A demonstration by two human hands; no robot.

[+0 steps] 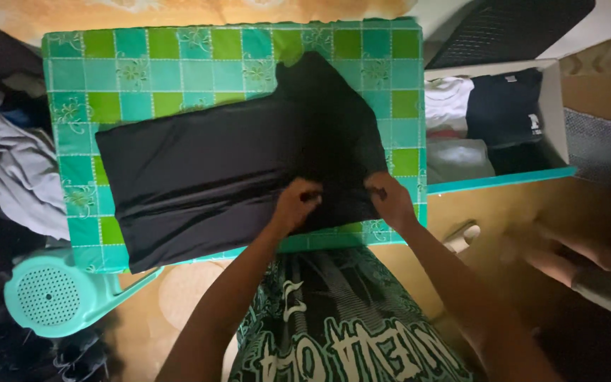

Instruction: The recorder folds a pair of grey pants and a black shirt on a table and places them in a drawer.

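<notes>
Both hands, left hand [297, 203] and right hand [390, 199], are pinching closed on the black garment's [213, 170] near edge, its long axis stretching leftward across the green checked table [178, 56].

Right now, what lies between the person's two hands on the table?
In the head view, only black garment lies between the left hand and right hand; both pinch its near edge on the green checked table.

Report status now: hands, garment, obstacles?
Left hand and right hand pinching black garment near edge. Garment lies on green checked table. Nothing blocking.
</notes>
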